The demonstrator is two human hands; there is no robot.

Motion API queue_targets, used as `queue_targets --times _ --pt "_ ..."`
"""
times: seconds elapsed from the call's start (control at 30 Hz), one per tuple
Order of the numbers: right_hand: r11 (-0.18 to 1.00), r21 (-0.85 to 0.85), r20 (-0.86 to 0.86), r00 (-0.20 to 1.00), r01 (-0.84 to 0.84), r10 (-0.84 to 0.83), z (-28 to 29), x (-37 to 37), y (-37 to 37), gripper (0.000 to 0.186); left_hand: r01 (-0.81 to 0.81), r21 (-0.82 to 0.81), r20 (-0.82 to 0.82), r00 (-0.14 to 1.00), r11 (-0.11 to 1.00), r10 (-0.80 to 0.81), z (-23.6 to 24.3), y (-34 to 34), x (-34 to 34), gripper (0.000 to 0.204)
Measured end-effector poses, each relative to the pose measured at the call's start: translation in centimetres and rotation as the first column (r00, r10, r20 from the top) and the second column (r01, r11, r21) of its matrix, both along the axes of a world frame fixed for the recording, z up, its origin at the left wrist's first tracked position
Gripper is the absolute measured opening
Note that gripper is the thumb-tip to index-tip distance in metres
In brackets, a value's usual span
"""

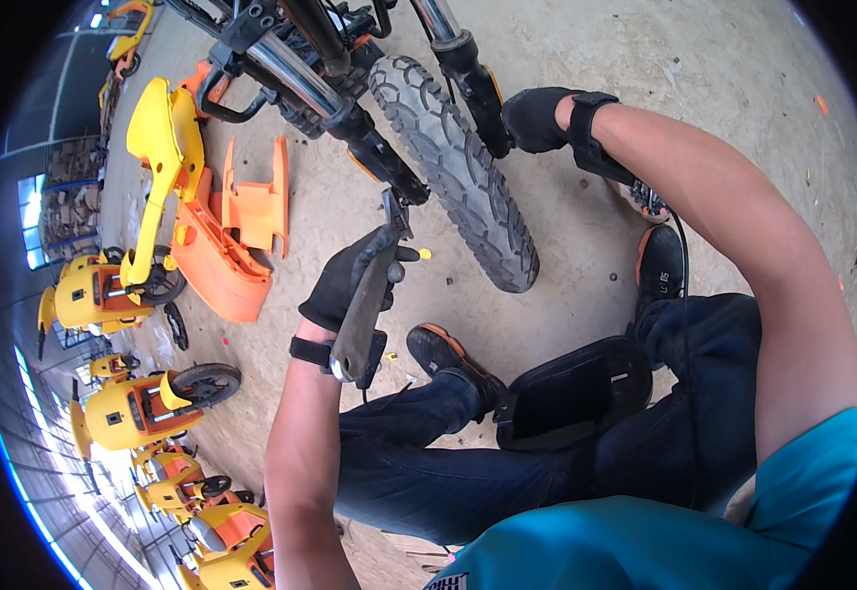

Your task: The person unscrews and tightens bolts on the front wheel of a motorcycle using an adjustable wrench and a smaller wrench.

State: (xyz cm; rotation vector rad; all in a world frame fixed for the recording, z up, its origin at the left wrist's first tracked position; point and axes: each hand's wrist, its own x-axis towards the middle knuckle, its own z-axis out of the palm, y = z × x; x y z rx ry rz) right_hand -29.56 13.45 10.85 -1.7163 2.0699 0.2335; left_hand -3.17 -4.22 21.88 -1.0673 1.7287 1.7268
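Head view: left hand (335, 285) gripping a metal wrench (359, 329), its far end at the left fork leg's (377, 155) foot. Right hand (535, 120) at the right fork leg's (478, 98) foot; can't tell if it's grasping anything. Knobbly tyre (458, 177) between legs.

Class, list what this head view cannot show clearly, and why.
Head view:
- Right hand: ends of its fingers, hidden behind the hand.
- Wrench: whether it grips anything, masked by its own head.
- Front fork: top, cut off by the upper edge.
- Lower-left yellow scooter: rest, cut off by lower edge.
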Motion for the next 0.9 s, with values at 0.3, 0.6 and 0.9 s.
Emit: queue_targets --times 0.3,0.6,0.9 --pt "0.998 -0.022 0.037 0.998 0.052 -0.051 0.0 0.0 0.1 0.019 -0.193 0.201 0.021 0.981 0.96 0.193 0.3 0.0 -1.8 0.044" --pt "1.0 0.03 0.019 1.0 0.005 -0.006 0.2 0.0 -0.1 0.02 -0.228 0.279 0.047 0.973 0.933 0.224 -0.1 0.0 -2.1 0.039" --pt "0.995 0.046 -0.037 0.995 -0.088 0.09 -0.5 -0.3 -0.5 0.02 -0.144 0.713 0.027 0.984 0.686 0.179 -1.8 -4.2 -0.9 0.043"
